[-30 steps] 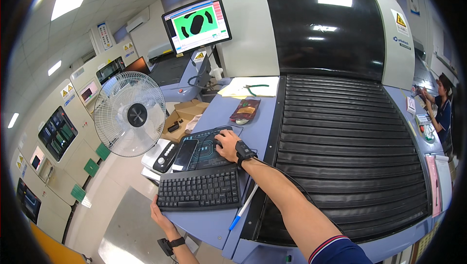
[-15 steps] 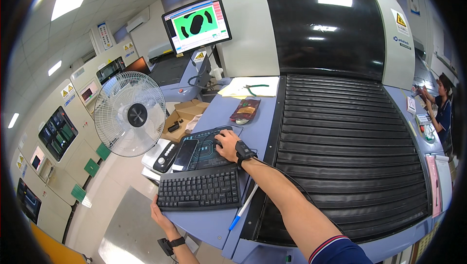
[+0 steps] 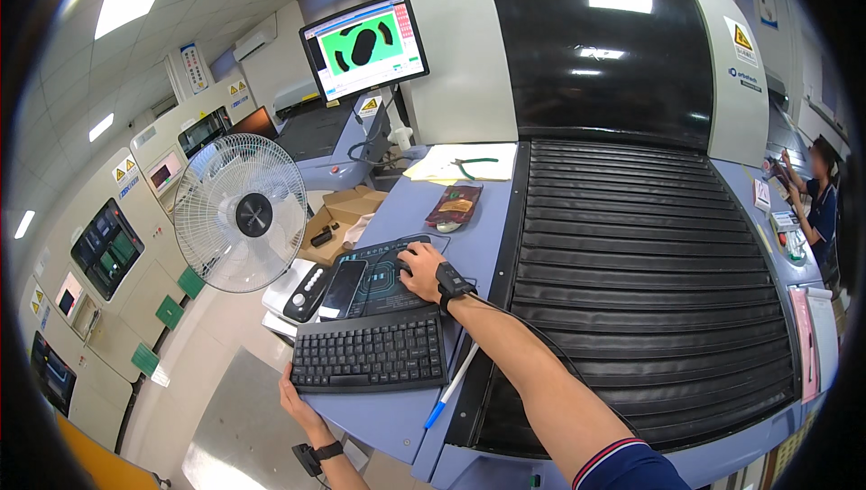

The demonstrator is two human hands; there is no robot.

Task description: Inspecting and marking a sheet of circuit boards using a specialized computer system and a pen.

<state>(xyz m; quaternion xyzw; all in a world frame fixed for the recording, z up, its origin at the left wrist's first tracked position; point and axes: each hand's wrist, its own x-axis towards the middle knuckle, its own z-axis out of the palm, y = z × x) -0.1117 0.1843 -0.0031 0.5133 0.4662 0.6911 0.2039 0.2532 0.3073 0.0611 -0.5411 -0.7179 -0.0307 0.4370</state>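
Note:
My right hand (image 3: 420,271) rests curved over a dark computer mouse, mostly hidden under the fingers, on a black patterned mouse pad (image 3: 383,284). At the left front corner of the black keyboard (image 3: 365,352), my left hand (image 3: 304,411) has its fingers round the edge; the thumb side is partly hidden. Both wrists wear black straps with small devices. Left of the mouse pad lies a dark phone (image 3: 344,288). The monitor (image 3: 364,46) beyond shows a green field with black rounded shapes.
A standing fan (image 3: 253,214) is on the left, beside an open cardboard box (image 3: 341,219). Green-handled pliers (image 3: 473,166) lie on papers behind a dark red pouch (image 3: 455,205). A capped pen (image 3: 451,385) is right of the keyboard. A large machine with a black ribbed cover (image 3: 640,282) fills the right; a co-worker (image 3: 819,192) stands beyond.
My two hands keep their places. One black arc on the monitor now looks brownish. The co-worker at the far right has raised a hand slightly.

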